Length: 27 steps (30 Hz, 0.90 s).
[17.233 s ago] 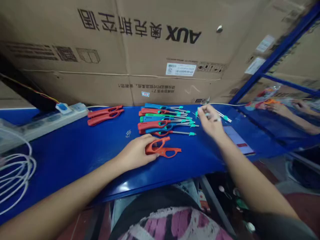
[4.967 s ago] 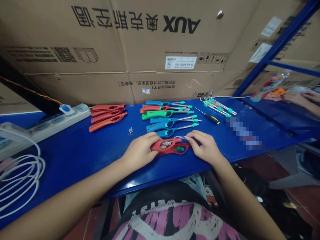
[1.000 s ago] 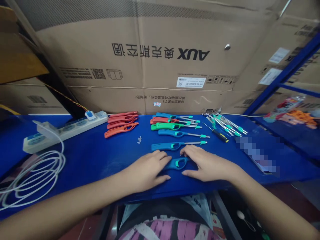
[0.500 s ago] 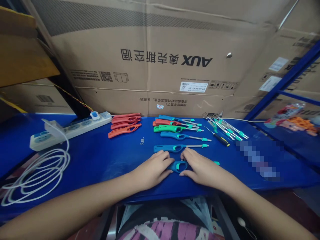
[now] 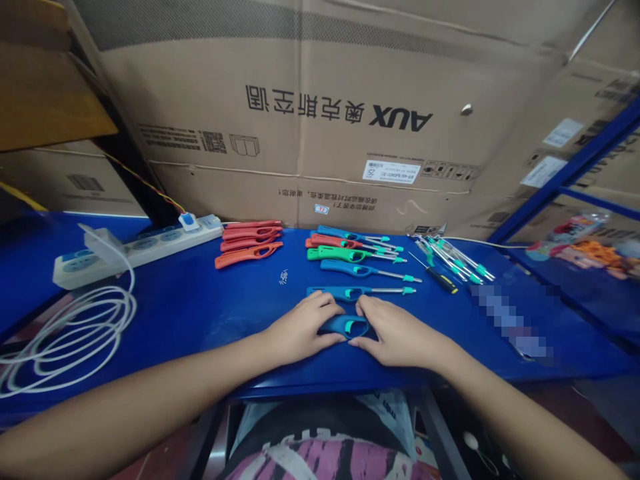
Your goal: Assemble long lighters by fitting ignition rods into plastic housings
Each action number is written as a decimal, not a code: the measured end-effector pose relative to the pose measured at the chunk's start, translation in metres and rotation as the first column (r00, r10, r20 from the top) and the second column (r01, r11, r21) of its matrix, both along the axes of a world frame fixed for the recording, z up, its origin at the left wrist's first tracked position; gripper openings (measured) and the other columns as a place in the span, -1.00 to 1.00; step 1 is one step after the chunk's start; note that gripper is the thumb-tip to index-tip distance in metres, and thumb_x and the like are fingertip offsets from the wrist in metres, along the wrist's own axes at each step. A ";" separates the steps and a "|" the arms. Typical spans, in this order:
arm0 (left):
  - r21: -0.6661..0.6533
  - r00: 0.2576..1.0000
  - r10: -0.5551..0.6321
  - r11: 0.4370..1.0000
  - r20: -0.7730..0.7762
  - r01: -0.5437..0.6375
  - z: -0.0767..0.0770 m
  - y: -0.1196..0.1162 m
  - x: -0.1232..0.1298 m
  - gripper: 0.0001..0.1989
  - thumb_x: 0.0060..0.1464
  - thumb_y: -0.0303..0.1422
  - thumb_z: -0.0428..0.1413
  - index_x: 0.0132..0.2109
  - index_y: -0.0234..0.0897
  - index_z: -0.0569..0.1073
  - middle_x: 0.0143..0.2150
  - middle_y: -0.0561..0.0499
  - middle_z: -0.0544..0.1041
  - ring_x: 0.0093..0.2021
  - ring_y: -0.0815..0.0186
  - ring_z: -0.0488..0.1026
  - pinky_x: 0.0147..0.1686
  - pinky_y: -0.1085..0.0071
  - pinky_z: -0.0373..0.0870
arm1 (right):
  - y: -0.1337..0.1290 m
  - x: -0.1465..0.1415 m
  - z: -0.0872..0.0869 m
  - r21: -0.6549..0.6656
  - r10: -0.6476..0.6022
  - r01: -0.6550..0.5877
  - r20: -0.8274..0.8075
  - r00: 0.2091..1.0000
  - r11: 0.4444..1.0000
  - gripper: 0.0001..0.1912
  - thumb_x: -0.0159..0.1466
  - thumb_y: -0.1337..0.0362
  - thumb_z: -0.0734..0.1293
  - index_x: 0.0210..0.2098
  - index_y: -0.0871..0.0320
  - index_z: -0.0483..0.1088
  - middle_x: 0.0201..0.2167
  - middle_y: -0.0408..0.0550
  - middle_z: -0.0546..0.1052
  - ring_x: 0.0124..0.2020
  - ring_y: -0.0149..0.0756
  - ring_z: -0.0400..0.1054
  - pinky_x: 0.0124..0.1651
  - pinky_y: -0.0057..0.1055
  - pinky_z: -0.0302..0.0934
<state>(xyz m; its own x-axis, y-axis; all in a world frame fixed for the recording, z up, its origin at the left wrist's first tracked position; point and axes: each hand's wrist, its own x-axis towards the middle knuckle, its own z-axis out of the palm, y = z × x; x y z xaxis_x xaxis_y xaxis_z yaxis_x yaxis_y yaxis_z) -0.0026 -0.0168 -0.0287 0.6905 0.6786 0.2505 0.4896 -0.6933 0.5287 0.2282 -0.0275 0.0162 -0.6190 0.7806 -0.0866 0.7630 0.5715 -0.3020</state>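
Observation:
My left hand [image 5: 305, 330] is closed around the grip end of a blue long-neck lighter [image 5: 340, 325], low over the table. Fingers and thumb of my right hand [image 5: 395, 332] pinch its front end, just beyond the trigger opening. A teal trigger shows between the hands, while my right hand hides whatever lies farther along. Right behind them rests another blue lighter [image 5: 334, 293] with a metal tube and teal tip. More lighters lie beyond it, among them a green lighter [image 5: 330, 253] and a blue lighter [image 5: 345, 268].
Red lighter casings [image 5: 245, 254] are stacked at the back left, beside a power strip [image 5: 145, 250] and coiled white cable [image 5: 75, 340]. A screwdriver [image 5: 443, 279] and metal tubes with teal pieces [image 5: 460, 257] lie at the right. A large cardboard box [image 5: 330, 60] stands behind the table.
Both hands and the lighter have shifted slightly left. The teal tip that showed beyond my right hand is no longer visible. The view has tilted a little.

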 end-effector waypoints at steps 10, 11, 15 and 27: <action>-0.030 0.993 0.024 0.999 0.119 -0.021 -0.002 -0.006 0.005 -0.71 0.33 -0.22 0.10 0.10 -0.24 0.43 0.02 -0.12 0.46 0.06 0.13 0.40 0.13 0.15 0.38 | -0.001 0.041 -0.027 -0.044 -0.193 0.188 -0.285 0.939 0.981 -0.89 0.40 0.18 0.26 -0.20 0.07 0.30 -0.36 -0.14 0.50 -0.34 -0.27 0.41 -0.24 -0.38 0.25; -0.048 0.987 0.032 0.999 0.155 -0.024 -0.002 -0.005 0.006 -0.72 0.33 -0.22 0.10 0.09 -0.24 0.43 0.03 -0.12 0.46 0.07 0.14 0.41 0.13 0.15 0.37 | -0.003 0.042 -0.029 -0.052 -0.211 0.205 -0.317 0.925 0.977 -0.90 0.41 0.18 0.24 -0.17 0.07 0.30 -0.36 -0.13 0.52 -0.34 -0.26 0.43 -0.25 -0.38 0.27; -0.152 0.958 0.110 0.986 0.264 -0.071 0.001 -0.003 0.008 -0.74 0.31 -0.20 0.12 0.04 -0.24 0.43 -0.02 -0.09 0.50 0.02 0.16 0.46 0.09 0.18 0.40 | -0.009 0.040 -0.029 -0.032 -0.208 0.210 -0.354 0.912 0.977 -0.80 0.43 0.12 0.24 -0.01 0.03 0.33 -0.28 -0.10 0.58 -0.33 -0.24 0.49 -0.25 -0.37 0.31; -0.347 0.793 0.274 0.934 0.545 -0.084 0.002 -0.002 0.009 -0.68 0.33 -0.18 0.06 0.11 -0.24 0.33 0.02 -0.12 0.53 0.03 0.19 0.50 0.09 0.22 0.42 | -0.012 0.036 -0.028 0.144 -0.151 0.194 -0.261 0.953 0.971 -0.78 0.49 0.17 0.14 -0.09 0.05 0.38 -0.11 -0.04 0.58 -0.13 -0.22 0.50 -0.11 -0.31 0.32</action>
<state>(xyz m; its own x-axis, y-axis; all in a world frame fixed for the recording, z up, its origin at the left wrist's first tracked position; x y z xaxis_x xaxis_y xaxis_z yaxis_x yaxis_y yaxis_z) 0.0063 -0.0191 -0.0269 0.3390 0.8804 0.3317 0.1272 -0.3922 0.9111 0.2644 -0.0393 -0.0123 -0.4591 0.8676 0.1911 0.7681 0.4957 -0.4054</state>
